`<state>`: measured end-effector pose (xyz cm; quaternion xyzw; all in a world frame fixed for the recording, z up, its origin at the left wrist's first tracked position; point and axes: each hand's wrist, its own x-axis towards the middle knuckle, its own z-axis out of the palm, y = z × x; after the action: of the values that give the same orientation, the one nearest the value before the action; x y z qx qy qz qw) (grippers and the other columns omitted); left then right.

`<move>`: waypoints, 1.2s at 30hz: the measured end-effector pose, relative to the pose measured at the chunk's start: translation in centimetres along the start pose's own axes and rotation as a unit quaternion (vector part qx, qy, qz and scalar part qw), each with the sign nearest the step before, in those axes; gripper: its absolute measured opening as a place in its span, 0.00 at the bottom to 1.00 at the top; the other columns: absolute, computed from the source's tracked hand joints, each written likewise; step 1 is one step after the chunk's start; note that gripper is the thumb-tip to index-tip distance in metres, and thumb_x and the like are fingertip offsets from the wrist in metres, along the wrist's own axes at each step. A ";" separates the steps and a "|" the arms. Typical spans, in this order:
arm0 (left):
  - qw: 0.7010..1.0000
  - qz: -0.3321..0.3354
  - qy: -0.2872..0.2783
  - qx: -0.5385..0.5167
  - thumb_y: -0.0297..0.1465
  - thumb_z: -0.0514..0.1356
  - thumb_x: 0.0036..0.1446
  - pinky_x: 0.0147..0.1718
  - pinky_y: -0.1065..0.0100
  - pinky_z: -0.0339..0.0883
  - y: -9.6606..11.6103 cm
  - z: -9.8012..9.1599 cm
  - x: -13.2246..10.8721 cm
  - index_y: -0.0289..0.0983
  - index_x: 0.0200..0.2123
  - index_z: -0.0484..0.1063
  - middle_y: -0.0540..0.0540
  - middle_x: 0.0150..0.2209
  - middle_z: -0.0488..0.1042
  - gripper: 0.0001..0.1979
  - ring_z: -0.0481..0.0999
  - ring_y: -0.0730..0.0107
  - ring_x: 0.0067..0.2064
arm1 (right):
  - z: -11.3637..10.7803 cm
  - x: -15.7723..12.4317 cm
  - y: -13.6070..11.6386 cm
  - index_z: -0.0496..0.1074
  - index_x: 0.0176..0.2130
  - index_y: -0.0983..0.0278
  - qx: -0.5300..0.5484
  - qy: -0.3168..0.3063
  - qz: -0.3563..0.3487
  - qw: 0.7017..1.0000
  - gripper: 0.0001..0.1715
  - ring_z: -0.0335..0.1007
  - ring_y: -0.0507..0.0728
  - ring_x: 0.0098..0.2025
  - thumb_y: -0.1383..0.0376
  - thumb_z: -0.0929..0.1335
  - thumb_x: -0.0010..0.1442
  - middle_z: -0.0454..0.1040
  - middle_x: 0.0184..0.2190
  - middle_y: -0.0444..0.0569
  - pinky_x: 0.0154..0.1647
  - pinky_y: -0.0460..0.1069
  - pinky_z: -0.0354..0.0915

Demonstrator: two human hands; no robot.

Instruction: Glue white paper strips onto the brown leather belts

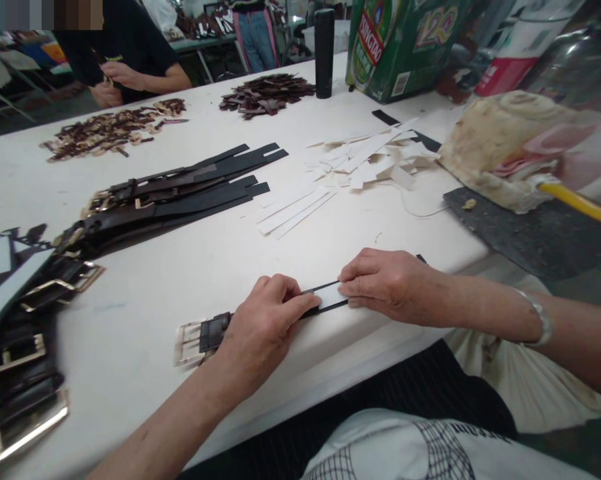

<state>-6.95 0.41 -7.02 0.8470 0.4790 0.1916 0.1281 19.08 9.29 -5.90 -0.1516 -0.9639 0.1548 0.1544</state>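
Observation:
A black belt strap with a pale metal buckle (188, 343) lies near the front edge of the white table. On the strap rests a white strip (327, 295). My left hand (263, 320) grips the strap between buckle and strip, its thumb and fingers pressed together on the belt. At the strip's other end, my right hand (388, 287) pinches the strip and strap with closed fingers. The dark tip of the strap shows behind my right hand. Part of the belt is hidden under both hands.
Buckled belts (45, 287) are heaped at left, with more black straps (205, 180) beyond. White strips (360, 160) lie loose behind my hands. Small leather pieces (268, 93), a black cylinder (324, 53), a green carton (405, 47) and a stained cloth bundle (500, 147) stand farther back. A person sits opposite.

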 end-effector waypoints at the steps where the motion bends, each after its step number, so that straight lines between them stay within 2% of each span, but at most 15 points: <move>1: 1.000 0.007 -0.009 0.021 0.23 0.52 0.66 0.39 0.64 0.67 0.0 0.0 0.0 0.45 0.54 0.74 0.44 0.43 0.70 0.19 0.67 0.64 0.43 | -0.1 0.1 0.0 0.78 0.40 0.66 -0.002 -0.007 0.000 1.000 0.06 0.70 0.57 0.43 0.71 0.68 0.65 0.76 0.42 0.53 0.43 0.51 0.69; 4: 0.996 0.033 -0.024 0.082 0.23 0.51 0.66 0.39 0.62 0.69 0.0 -0.1 -0.1 0.44 0.56 0.72 0.43 0.45 0.69 0.20 0.67 0.62 0.43 | -0.3 0.3 0.2 0.77 0.40 0.66 -0.006 -0.022 -0.001 1.000 0.06 0.69 0.58 0.44 0.70 0.68 0.66 0.76 0.42 0.54 0.44 0.52 0.68; 10: 0.984 0.094 -0.014 0.150 0.19 0.51 0.63 0.38 0.61 0.71 0.2 -0.3 0.1 0.39 0.56 0.70 0.41 0.45 0.70 0.21 0.67 0.60 0.42 | -0.8 -0.3 1.0 0.78 0.41 0.65 -0.005 -0.034 0.005 0.999 0.06 0.68 0.58 0.44 0.67 0.69 0.66 0.75 0.43 0.54 0.43 0.52 0.66; 21: 0.982 0.097 -0.027 0.159 0.18 0.50 0.63 0.38 0.60 0.70 0.6 -0.4 0.3 0.37 0.55 0.70 0.41 0.45 0.71 0.21 0.67 0.59 0.42 | -2.3 -3.4 2.6 0.78 0.41 0.65 0.014 -0.008 0.033 0.999 0.06 0.69 0.57 0.44 0.67 0.69 0.66 0.75 0.43 0.53 0.44 0.51 0.66; 26: 0.979 0.112 -0.052 0.165 0.19 0.50 0.62 0.39 0.60 0.70 0.6 -0.5 0.4 0.36 0.55 0.69 0.41 0.52 0.72 0.20 0.68 0.59 0.43 | -2.7 -4.3 3.1 0.78 0.41 0.65 0.002 -0.008 0.035 0.999 0.07 0.69 0.56 0.43 0.67 0.69 0.66 0.76 0.43 0.52 0.43 0.51 0.66; 29: 0.971 0.137 -0.071 0.181 0.18 0.50 0.61 0.37 0.61 0.71 0.7 -0.6 0.8 0.34 0.53 0.70 0.43 0.56 0.72 0.20 0.68 0.60 0.42 | -2.9 -4.5 3.1 0.78 0.40 0.65 -0.008 -0.009 0.029 1.000 0.07 0.69 0.56 0.44 0.67 0.68 0.67 0.76 0.43 0.53 0.44 0.51 0.66; 36: 0.959 0.168 -0.075 0.216 0.16 0.47 0.59 0.32 0.62 0.70 1.3 -0.8 1.7 0.35 0.44 0.74 0.49 0.57 0.73 0.19 0.69 0.62 0.39 | -3.0 -5.1 3.3 0.78 0.39 0.66 -0.038 -0.008 0.017 0.999 0.08 0.68 0.58 0.44 0.67 0.67 0.67 0.76 0.42 0.54 0.44 0.52 0.68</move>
<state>-5.49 1.21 -5.47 0.9348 0.3487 0.0383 -0.0561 25.58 11.35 -5.60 -0.1727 -0.9676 0.1222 0.1377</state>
